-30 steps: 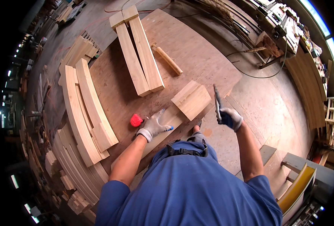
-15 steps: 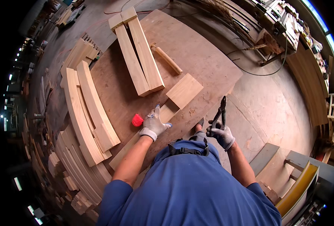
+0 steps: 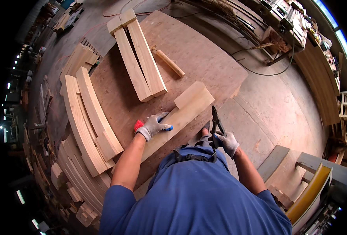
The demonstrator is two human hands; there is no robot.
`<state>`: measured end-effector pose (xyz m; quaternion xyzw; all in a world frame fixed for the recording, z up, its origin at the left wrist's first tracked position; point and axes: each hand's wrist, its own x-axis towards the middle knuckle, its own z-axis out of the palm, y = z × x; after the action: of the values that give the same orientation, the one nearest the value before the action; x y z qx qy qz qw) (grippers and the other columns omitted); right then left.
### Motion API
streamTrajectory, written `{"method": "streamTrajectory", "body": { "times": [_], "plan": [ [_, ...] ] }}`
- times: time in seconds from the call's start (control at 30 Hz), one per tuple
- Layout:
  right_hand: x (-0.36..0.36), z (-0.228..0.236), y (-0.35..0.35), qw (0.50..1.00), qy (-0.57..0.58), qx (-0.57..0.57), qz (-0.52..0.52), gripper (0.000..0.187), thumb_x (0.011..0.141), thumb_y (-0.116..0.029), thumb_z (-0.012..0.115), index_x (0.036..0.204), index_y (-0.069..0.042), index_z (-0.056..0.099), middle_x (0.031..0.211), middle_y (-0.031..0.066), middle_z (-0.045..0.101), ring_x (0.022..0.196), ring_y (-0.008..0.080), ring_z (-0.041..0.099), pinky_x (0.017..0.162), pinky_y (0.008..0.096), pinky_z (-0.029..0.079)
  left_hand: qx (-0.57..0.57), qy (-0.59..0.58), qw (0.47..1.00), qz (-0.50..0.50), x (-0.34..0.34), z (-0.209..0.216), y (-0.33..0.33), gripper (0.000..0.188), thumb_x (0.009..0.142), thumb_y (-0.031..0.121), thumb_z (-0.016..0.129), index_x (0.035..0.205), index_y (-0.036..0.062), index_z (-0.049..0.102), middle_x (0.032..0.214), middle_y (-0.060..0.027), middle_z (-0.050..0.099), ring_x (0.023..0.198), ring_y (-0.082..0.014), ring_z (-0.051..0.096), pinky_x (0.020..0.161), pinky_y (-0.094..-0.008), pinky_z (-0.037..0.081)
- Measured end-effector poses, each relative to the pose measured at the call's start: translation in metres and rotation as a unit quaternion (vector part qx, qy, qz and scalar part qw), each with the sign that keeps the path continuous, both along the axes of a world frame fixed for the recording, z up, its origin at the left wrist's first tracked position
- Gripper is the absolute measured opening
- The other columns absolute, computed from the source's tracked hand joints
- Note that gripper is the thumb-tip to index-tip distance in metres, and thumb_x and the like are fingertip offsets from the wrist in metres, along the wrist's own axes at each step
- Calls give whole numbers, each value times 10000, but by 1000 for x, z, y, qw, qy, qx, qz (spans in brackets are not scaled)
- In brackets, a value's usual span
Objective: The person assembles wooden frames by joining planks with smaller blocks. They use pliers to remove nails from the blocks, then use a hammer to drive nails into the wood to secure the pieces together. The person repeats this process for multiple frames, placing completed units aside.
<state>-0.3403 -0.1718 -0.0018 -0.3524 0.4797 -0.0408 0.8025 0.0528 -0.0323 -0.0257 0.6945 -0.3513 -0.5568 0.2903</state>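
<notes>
My left hand (image 3: 154,126), in a pale glove with blue fingertips, grips a long wooden board (image 3: 181,117) with a wider block-like part at its far end. The thumb lies over the board's face, while the other fingers go to its far edge. A small red object (image 3: 138,125) is partly hidden behind that hand. My right hand (image 3: 226,143), also gloved, is closed round the handles of black pliers (image 3: 215,117), whose jaws point away from me, just right of the board's end.
On the brown worktable (image 3: 204,55) lie two joined thick beams (image 3: 146,62) with a crosspiece and a round wooden stick (image 3: 168,62). Curved wooden pieces (image 3: 91,121) are stacked at the left. A grey and yellow frame (image 3: 308,192) stands at the lower right.
The board has been tipped up and shifted toward me, showing a broader face, with my left hand now gripping it. The pliers and right hand have moved left, closer to the board.
</notes>
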Motion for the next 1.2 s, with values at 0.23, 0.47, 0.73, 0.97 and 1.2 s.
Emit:
{"method": "streamTrajectory", "body": {
  "times": [0.23, 0.47, 0.73, 0.97, 1.2],
  "plan": [
    [3, 0, -4, 999, 26, -27, 18, 326, 1075, -191, 690, 1313, 31, 711, 1066, 138, 788, 873, 234, 769, 785, 360, 631, 45, -144, 987, -51, -6, 22, -7, 1016, 800, 528, 925, 1592, 19, 543, 1599, -188, 595, 1497, -301, 554, 1272, -385, 371],
    [19, 7, -10, 999, 19, -37, 23, 301, 1072, -168, 692, 1276, 52, 714, 1062, 135, 786, 860, 227, 766, 778, 355, 633, 45, -191, 978, -70, -7, 12, -3, 1016, 838, 666, 833, 1622, 98, 526, 1591, -152, 609, 1540, -353, 496, 1349, -594, 20],
    [14, 0, -1, 999, 38, -26, 5, 313, 1065, -150, 697, 1292, 64, 719, 1061, 137, 796, 818, 208, 762, 740, 349, 633, 59, -207, 974, -77, -9, 17, -11, 900, 933, 693, 723, 1598, 109, 558, 1570, -152, 624, 1513, -360, 521, 1341, -546, 163],
    [8, -2, 5, 999, 41, -32, 10, 326, 1054, -157, 717, 1286, 72, 718, 1012, 131, 792, 796, 199, 752, 711, 342, 617, 57, -123, 990, -35, 2, -8, -2, 818, 965, 651, 721, 1531, 69, 622, 1447, -210, 703, 1395, -386, 633, 1231, -444, 412],
    [9, 3, 10, 993, 56, -55, 85, 199, 1051, -96, 709, 1190, 46, 711, 972, 87, 754, 754, 168, 702, 704, 327, 602, 18, -224, 974, -14, -41, 22, 4, 890, 908, 626, 799, 1536, 29, 594, 1433, -246, 697, 1324, -408, 668, 1168, -443, 482]
  ]
}}
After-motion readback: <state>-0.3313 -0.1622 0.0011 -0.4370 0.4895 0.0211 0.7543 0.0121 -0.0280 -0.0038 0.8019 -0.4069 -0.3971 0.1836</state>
